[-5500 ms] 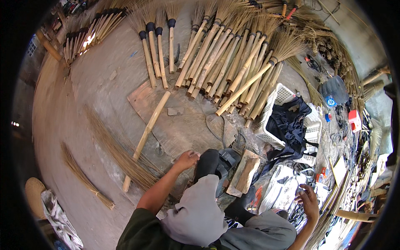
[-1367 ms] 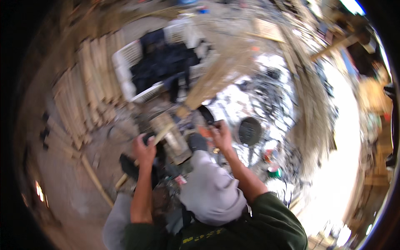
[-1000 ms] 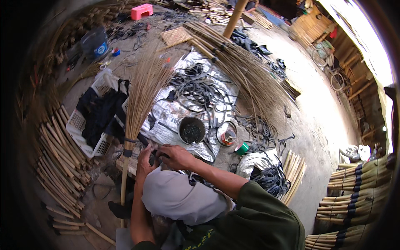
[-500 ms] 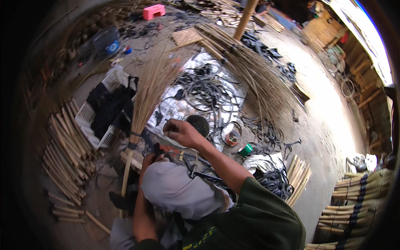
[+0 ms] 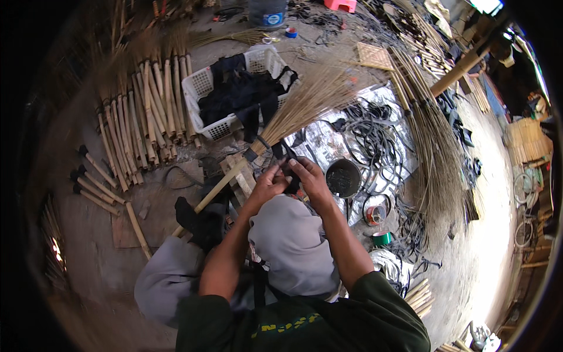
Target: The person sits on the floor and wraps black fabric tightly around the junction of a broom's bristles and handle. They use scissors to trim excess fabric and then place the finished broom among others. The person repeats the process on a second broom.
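Note:
A broom (image 5: 314,97) with a pale stick handle lies slantwise in front of me, its bristles fanned toward the upper right. A black binding wraps its neck, and a dark rubber strip (image 5: 287,151) runs from there to my hands. My left hand (image 5: 271,185) and my right hand (image 5: 311,180) are close together above my raised knee, both closed on the dark strip. The exact finger grip is partly hidden by the dark material. A black-covered foot (image 5: 190,216) is beside the lower handle, and a wooden block (image 5: 237,176) is below the broom's neck.
A white basket (image 5: 202,126) of black cloth stands ahead, near bundled sticks (image 5: 158,111). Rubber strips (image 5: 372,138) tangle on a silvery sheet (image 5: 328,146). Nearby are a dark bowl (image 5: 343,178), a tin (image 5: 375,215), green tape (image 5: 382,239) and bundled broom bristles (image 5: 437,152).
My view has turned, shifting the scene. My right hand, raised and apart before, has come down beside my left hand and now grips the dark strip too.

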Motion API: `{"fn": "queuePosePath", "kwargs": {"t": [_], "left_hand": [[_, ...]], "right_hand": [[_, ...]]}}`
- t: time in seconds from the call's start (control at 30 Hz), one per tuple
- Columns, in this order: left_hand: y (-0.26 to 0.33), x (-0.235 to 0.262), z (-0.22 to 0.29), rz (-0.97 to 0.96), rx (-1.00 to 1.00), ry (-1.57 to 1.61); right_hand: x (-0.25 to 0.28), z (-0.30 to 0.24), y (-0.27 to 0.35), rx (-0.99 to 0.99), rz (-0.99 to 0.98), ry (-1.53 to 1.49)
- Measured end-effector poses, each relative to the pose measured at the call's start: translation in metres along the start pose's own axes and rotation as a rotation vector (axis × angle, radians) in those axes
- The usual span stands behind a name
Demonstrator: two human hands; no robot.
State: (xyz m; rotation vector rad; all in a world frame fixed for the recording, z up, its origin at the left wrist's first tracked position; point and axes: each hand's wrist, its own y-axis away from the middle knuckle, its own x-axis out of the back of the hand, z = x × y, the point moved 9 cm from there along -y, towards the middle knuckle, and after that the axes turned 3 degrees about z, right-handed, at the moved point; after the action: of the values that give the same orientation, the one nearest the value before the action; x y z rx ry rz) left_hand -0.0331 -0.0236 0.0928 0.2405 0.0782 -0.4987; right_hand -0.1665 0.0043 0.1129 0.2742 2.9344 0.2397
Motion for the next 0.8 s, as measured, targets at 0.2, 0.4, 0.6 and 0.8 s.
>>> {"fn": "queuePosePath", "kwargs": {"t": [0.2, 0.4, 0.6, 0.8], "left_hand": [[0.007, 0.009, -0.027, 0.0, 0.102, 0.06], [0.005, 0.013, 0.0, -0.073, 0.079, 0.097], [-0.007, 0.029, 0.068, -0.019, -0.129, 0.038], [0.003, 0.045, 0.086, 0.078, -0.18, 0.112]], "right_hand": [[-0.008, 0.007, -0.008, -0.118, 0.071, -0.231], [-0.02, -0.022, -0.02, -0.075, -0.1, -0.141], [-0.025, -0.072, -0.038, 0.029, -0.131, -0.187], [-0.025, -0.064, -0.028, -0.001, -0.093, -0.295]]}}
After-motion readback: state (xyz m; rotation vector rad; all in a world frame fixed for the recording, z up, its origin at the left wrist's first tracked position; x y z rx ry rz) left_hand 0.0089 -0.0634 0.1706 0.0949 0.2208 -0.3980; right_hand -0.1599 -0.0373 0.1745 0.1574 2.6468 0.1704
